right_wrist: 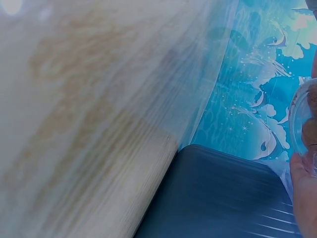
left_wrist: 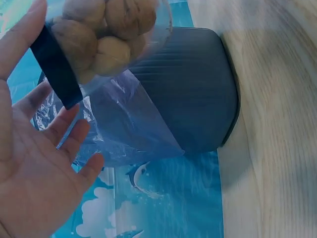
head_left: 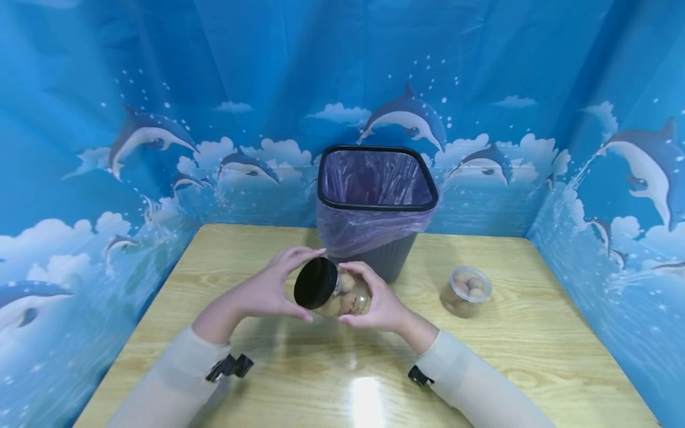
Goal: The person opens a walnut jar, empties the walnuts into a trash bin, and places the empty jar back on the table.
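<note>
A clear jar [head_left: 361,302] of walnuts is held tilted on its side between both hands, over the table and in front of the bin. Its black lid [head_left: 316,283] faces left. Thumb and fingers of my left hand [head_left: 266,292] pinch the lid from either side, with the other fingers spread in the left wrist view. At the jar's bottom end, my right hand [head_left: 381,305] grips it between thumb and fingers. Only the edge of the right hand [right_wrist: 306,201] shows in the right wrist view. Several walnuts [left_wrist: 113,54] press against the jar wall.
Behind the hands stands a dark grey bin [head_left: 398,255] with a black rim and a purple bag liner [head_left: 353,229]. To the right, a small clear tub [head_left: 460,308] holds several walnuts [head_left: 471,284]. A dolphin-print curtain [head_left: 267,71] surrounds the wooden table [head_left: 535,333].
</note>
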`<state>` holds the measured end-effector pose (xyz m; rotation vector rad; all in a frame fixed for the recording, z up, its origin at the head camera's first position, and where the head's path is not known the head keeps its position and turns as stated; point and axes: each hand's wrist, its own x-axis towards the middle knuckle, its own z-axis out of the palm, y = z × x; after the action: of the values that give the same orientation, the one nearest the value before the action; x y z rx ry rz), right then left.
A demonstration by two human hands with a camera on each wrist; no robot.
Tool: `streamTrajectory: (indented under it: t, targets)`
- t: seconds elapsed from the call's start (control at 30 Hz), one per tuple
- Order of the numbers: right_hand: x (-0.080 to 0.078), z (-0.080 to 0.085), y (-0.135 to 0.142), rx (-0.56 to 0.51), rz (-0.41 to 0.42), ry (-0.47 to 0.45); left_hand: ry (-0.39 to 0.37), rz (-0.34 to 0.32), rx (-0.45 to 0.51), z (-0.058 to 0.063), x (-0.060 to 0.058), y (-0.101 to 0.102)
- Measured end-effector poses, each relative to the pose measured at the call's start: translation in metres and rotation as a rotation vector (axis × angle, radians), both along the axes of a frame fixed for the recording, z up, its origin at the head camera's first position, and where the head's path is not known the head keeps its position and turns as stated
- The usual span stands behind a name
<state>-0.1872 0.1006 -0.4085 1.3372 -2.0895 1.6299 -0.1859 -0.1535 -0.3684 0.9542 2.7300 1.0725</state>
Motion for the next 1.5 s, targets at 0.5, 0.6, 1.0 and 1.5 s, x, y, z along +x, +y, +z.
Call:
streamTrajectory:
  t: [0.5,0.6,1.0,1.5]
  targets:
    - [-0.001,-0.001,0.001,-0.022,-0.006,-0.01,0.205,0.171,-0.079,0.0,0.007,0.014]
    - [-0.001,-0.002,0.001,-0.022,-0.014,0.006,0.222,0.239,-0.104,0.001,0.011,0.018]
    - [-0.002,-0.002,0.001,-0.026,-0.029,0.039,0.225,0.365,-0.112,0.001,0.021,0.026]
    - [-0.002,-0.001,0.003,-0.059,-0.01,0.023,0.291,0.219,-0.155,0.004,0.018,0.018]
